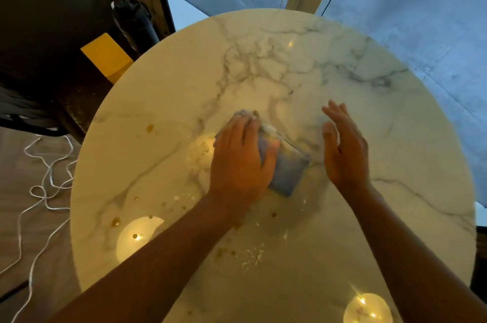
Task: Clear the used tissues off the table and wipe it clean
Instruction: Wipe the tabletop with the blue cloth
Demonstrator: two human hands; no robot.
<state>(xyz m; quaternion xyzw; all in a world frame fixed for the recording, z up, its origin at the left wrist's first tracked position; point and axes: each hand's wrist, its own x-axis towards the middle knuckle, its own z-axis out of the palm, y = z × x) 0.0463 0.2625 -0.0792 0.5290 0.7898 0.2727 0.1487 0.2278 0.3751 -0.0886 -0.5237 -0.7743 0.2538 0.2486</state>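
The left hand covers much of the folded blue cloth, so the whitish lump at the cloth's far end, possibly wadded tissue, is hard to make out. That hand lies palm down on the cloth with fingers extended, pressing it onto the middle of the round marble table. The right hand hangs just beside the cloth, fingers straight, holding nothing. Brown drips and white crumbs dot the near tabletop.

Single head-worn view, looking steeply down and forward, close over the round marble table, wide-angle
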